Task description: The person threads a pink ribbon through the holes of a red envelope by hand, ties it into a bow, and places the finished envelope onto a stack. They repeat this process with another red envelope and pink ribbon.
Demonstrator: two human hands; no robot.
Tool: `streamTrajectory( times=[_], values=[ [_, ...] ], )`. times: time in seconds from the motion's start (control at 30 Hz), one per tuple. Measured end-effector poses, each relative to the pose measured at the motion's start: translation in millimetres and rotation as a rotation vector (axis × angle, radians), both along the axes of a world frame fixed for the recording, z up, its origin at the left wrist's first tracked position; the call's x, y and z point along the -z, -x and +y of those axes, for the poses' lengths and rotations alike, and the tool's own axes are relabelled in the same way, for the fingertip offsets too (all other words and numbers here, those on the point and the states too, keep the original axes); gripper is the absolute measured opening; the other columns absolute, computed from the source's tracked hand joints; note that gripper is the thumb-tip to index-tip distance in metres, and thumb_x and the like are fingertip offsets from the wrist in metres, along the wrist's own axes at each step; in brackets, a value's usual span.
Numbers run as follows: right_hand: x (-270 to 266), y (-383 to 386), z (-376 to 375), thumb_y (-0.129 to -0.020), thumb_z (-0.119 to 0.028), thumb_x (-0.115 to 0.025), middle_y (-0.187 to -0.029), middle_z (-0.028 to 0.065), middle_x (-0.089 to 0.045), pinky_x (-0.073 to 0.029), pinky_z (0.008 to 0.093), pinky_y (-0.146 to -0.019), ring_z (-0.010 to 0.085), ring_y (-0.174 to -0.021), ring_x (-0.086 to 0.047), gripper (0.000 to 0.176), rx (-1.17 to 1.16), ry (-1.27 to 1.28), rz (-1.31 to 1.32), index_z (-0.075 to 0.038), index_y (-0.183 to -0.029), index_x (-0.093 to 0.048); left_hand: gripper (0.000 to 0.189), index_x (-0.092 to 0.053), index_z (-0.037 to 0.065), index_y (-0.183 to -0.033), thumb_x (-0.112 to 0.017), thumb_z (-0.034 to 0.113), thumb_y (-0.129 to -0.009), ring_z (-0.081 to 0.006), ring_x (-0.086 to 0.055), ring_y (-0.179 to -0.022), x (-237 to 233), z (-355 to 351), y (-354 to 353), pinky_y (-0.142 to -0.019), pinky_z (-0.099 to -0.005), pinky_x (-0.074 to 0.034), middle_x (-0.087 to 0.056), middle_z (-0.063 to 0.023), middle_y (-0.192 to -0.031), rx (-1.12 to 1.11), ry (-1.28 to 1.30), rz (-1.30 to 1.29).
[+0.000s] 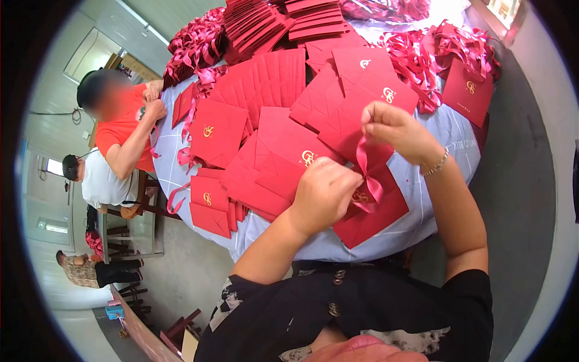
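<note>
A pink-red ribbon (362,158) runs between my two hands, over a red paper bag (386,208) with a gold logo near the table's front edge. My left hand (325,194) is closed, pinching the lower part of the ribbon beside the bag. Higher and to the right, my right hand (395,131) pinches the ribbon's upper end between thumb and fingers. Flat red bags (283,145) with gold logos lie overlapped to the left of and beyond my hands. Part of the logo under the ribbon is covered.
Stacked red bags (253,27) and ribbon heaps (196,45) fill the far side of the cloth-covered table (449,130). A person in orange (123,130) works at the left edge; one in white (108,178) sits behind. Another person (81,269) stands farther away.
</note>
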State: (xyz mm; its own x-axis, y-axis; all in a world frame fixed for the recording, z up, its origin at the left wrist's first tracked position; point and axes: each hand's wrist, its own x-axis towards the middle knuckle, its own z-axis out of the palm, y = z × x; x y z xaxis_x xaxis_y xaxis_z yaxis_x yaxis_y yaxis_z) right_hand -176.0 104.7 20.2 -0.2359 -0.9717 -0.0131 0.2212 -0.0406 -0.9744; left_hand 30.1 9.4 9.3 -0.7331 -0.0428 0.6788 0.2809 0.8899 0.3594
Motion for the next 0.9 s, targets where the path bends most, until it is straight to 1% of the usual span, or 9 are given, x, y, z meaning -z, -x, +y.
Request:
streamTrajectory(
  times=[0.2,0.23,0.37,0.5,0.57,0.6,0.7,0.77,0.9],
  values=[
    [-6.5,-23.2,19.7,-0.105,-0.021,-0.054,-0.089,-0.0005,-0.058,-0.047,0.0206,-0.062,0.0063,-0.071,-0.055,0.015,-0.098,-0.393,-0.15,-0.008,-0.108,-0.06,0.02,-0.071,0.003,-0.093,-0.073,0.005,-0.073,-0.0196,-0.065,-0.074,-19.0,11.7,-14.2,-0.071,-0.0346,-0.051,-0.07,-0.0072,-0.088,0.145,0.235,0.143],
    [0.3,-25.4,20.7,-0.108,-0.047,-0.042,-0.091,0.0035,-0.063,-0.049,0.0216,-0.063,0.0087,-0.069,-0.059,0.046,-0.113,-0.378,-0.077,-0.006,-0.117,-0.06,0.018,-0.071,0.004,-0.09,-0.074,0.006,-0.073,-0.0174,-0.065,-0.073,-21.1,13.9,-14.2,-0.07,-0.032,-0.051,-0.071,-0.0077,-0.088,0.162,0.228,0.169],
    [6.4,-23.1,12.9,-0.102,-0.071,-0.013,-0.103,0.0133,-0.071,-0.052,0.0256,-0.066,0.0151,-0.07,-0.066,0.088,-0.333,-0.399,-0.434,-0.002,-0.125,-0.062,0.013,-0.07,0.005,-0.087,-0.072,0.006,-0.075,-0.0152,-0.065,-0.072,-18.0,16.7,-17.5,-0.071,-0.0296,-0.051,-0.072,-0.0063,-0.085,0.157,0.204,0.175],
    [17.1,-20.2,7.9,-0.104,-0.066,-0.023,-0.103,0.0126,-0.071,-0.052,0.0259,-0.07,0.0147,-0.074,-0.066,0.081,-0.4,-0.298,-0.537,0.0,-0.121,-0.067,0.014,-0.071,0.005,-0.088,-0.072,0.007,-0.074,-0.0155,-0.065,-0.072,-15.1,11.5,-11.3,-0.073,-0.03,-0.051,-0.072,-0.0063,-0.086,0.152,0.192,0.169],
    [10.8,-23.3,-2.9,-0.108,-0.049,-0.04,-0.102,0.0094,-0.071,-0.053,0.0254,-0.074,0.0113,-0.08,-0.066,0.06,-0.456,-0.375,-0.245,0.002,-0.117,-0.07,0.016,-0.071,0.003,-0.089,-0.072,0.006,-0.074,-0.0167,-0.065,-0.073,-14.5,9.6,-10.8,-0.073,-0.0316,-0.051,-0.071,-0.0058,-0.086,0.157,0.187,0.147],
    [8.3,-27.3,-1.3,-0.106,-0.024,-0.055,-0.1,0.006,-0.071,-0.053,0.0234,-0.076,0.0077,-0.084,-0.063,0.032,-0.446,-0.277,-0.308,0.003,-0.116,-0.07,0.016,-0.071,0.003,-0.089,-0.072,0.006,-0.074,-0.0167,-0.065,-0.073,-14.1,9.0,-10.5,-0.073,-0.0316,-0.051,-0.071,-0.0058,-0.086,0.159,0.191,0.152],
    [13.0,-25.6,-3.9,-0.103,-0.002,-0.054,-0.095,0.0033,-0.07,-0.048,0.0185,-0.068,0.0057,-0.079,-0.063,0.02,-0.378,-0.153,-0.318,0.004,-0.117,-0.067,0.023,-0.07,0.002,-0.095,-0.074,0.002,-0.073,-0.0201,-0.065,-0.073,-12.5,6.2,-8.5,-0.071,-0.0348,-0.05,-0.069,-0.0058,-0.085,0.14,0.068,0.057],
    [12.4,-20.1,0.8,-0.101,0.001,-0.055,-0.095,0.0036,-0.07,-0.048,0.0162,-0.067,0.0058,-0.078,-0.063,0.017,-0.169,-0.209,-0.303,0.002,-0.113,-0.068,0.022,-0.069,0.003,-0.096,-0.074,0.001,-0.074,-0.0209,-0.065,-0.073,-8.9,3.8,-5.8,-0.072,-0.035,-0.049,-0.069,-0.006,-0.085,0.122,0.028,0.035],
    [25.8,-2.9,13.2,-0.103,-0.025,-0.049,-0.1,0.0116,-0.07,-0.053,0.0291,-0.085,0.0165,-0.091,-0.066,0.038,-0.269,-0.051,-0.357,0.008,-0.104,-0.068,0.022,-0.068,0.004,-0.095,-0.076,-0.001,-0.076,-0.0231,-0.065,-0.072,-3.7,2.3,-2.6,-0.074,-0.0361,-0.049,-0.069,-0.0068,-0.085,0.108,-0.073,-0.002]
  ],
)
